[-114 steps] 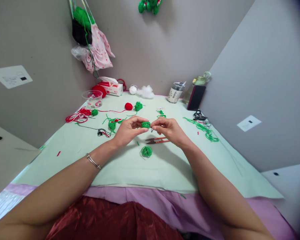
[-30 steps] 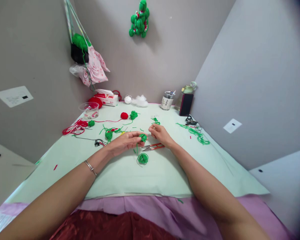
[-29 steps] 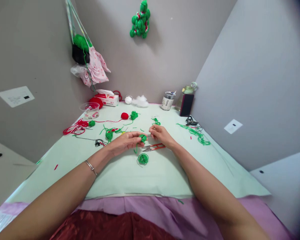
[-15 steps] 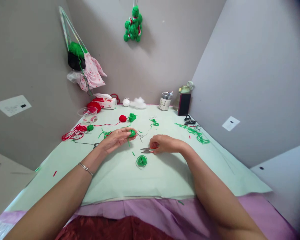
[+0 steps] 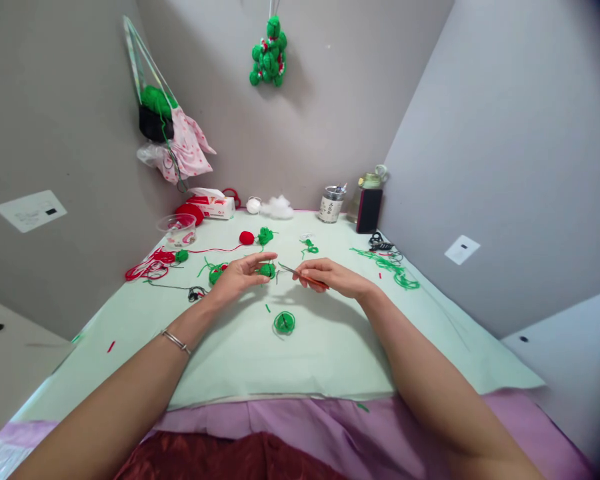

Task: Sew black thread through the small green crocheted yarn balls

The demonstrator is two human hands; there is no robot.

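Between the thumb and fingers of my left hand point(image 5: 244, 275) is a small green crocheted ball point(image 5: 267, 270). My right hand point(image 5: 331, 276) is closed on a pair of small scissors point(image 5: 312, 279) with orange handles, their blades pointing left toward the ball. Whether the blades are touching any yarn is too small to tell. Below both hands, a green yarn piece point(image 5: 284, 323) with coiled strands lies on the pale green table cover point(image 5: 230, 367). A red-and-green crocheted piece point(image 5: 216, 273) is partly hidden behind my left hand.
Red yarn point(image 5: 153, 265) and a clear plastic tub point(image 5: 178, 230) are at the left. A tissue box point(image 5: 215, 205), white stuffing point(image 5: 277, 207), a pen cup point(image 5: 331, 204) and a phone point(image 5: 369, 211) line the back. Green yarn strands point(image 5: 390, 267) lie right. A green crocheted figure point(image 5: 269, 53) hangs on the wall.
My right hand has lifted the scissors off the table area and turned them, blades now up near the ball. My left hand has opened its grip a little around the ball.
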